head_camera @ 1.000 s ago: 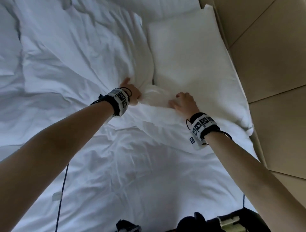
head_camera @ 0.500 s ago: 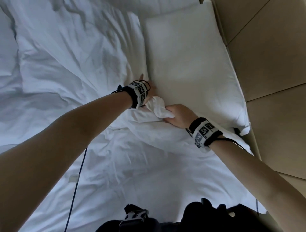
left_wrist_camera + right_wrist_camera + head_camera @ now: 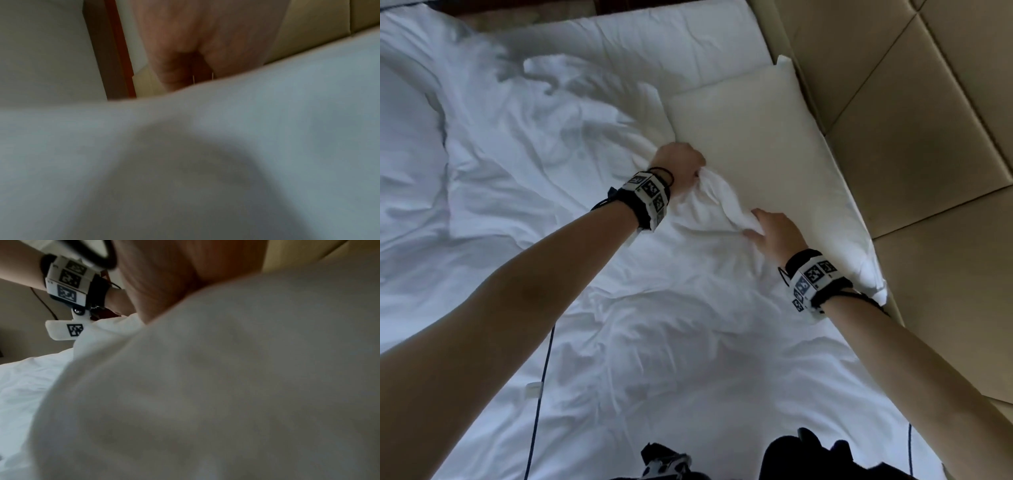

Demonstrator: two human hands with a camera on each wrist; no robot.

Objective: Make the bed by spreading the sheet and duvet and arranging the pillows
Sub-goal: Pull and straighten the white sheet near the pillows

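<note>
A crumpled white duvet (image 3: 544,144) covers the bed, with a white pillow (image 3: 763,147) lying at the right by the headboard. Between my hands a bunched fold of the duvet's edge (image 3: 722,202) rises next to the pillow. My left hand (image 3: 681,164) grips the upper end of that fold. My right hand (image 3: 774,229) holds the lower end, fingers curled into the cloth. In both wrist views white fabric (image 3: 205,162) fills most of the picture and hides the fingertips; the right wrist view also shows my left wrist band (image 3: 68,283).
A beige padded headboard (image 3: 914,137) runs along the right side. A second pillow or bare mattress end (image 3: 671,37) lies at the top. A thin dark cable (image 3: 541,394) crosses the sheet near the bottom left. A brown wooden edge (image 3: 111,56) shows beyond the bed.
Both hands have shifted up along the duvet edge toward the pillow, the left hand moving farther up. The bunched fold is now stretched between them. The camera view has tilted upward.
</note>
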